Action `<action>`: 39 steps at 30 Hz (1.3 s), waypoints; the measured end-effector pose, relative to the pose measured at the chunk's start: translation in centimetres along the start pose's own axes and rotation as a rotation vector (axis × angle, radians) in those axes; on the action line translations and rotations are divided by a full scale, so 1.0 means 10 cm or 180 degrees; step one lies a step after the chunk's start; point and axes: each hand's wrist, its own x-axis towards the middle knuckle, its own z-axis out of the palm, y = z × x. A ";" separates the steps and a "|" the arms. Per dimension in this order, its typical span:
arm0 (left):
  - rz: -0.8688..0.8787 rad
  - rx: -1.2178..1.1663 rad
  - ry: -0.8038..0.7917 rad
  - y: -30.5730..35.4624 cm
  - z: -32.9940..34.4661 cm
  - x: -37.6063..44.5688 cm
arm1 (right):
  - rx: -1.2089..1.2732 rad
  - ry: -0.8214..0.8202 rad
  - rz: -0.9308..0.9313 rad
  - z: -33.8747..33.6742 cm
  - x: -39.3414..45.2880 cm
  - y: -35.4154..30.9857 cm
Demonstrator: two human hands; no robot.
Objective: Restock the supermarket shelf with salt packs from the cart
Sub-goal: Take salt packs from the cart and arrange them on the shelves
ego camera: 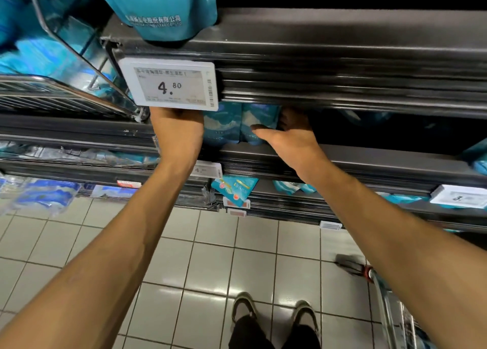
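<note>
On shelf [342,161]: upright salt packs [241,126].

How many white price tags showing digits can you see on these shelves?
3. The large tag reading 4.80 on the upper shelf edge, a smaller one beside the left forearm, one at far right. Lower tags are too blurred to read.

We see a white electronic price tag [168,85] reading 4.80. Smaller price tags [459,196] are clipped to lower edges. Clear bottled-water packs [42,193] lie at lower left. The floor [210,256] is pale square tile. We see two shoes [243,308] and dark trouser legs [247,333].
</note>
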 end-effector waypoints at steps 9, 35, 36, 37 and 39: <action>0.0140 0.0982 0.0143 0.22 -0.31 -0.86 | 0.0072 0.0210 -0.0059 -0.53 -0.89 0.13; -0.0772 0.0968 -0.5839 2.18 2.18 -4.76 | 0.2452 0.4281 0.1630 -3.55 -5.24 0.41; -0.0680 0.1377 -0.6172 2.10 2.28 -4.97 | 0.2358 0.4355 0.1821 -3.63 -5.31 0.60; -0.0506 0.1761 -0.6474 2.00 2.38 -5.18 | 0.2171 0.4412 0.2034 -3.69 -5.37 0.82; 0.0227 0.2627 -0.7004 1.74 2.54 -5.54 | 0.1990 0.4417 0.2428 -3.76 -5.47 1.27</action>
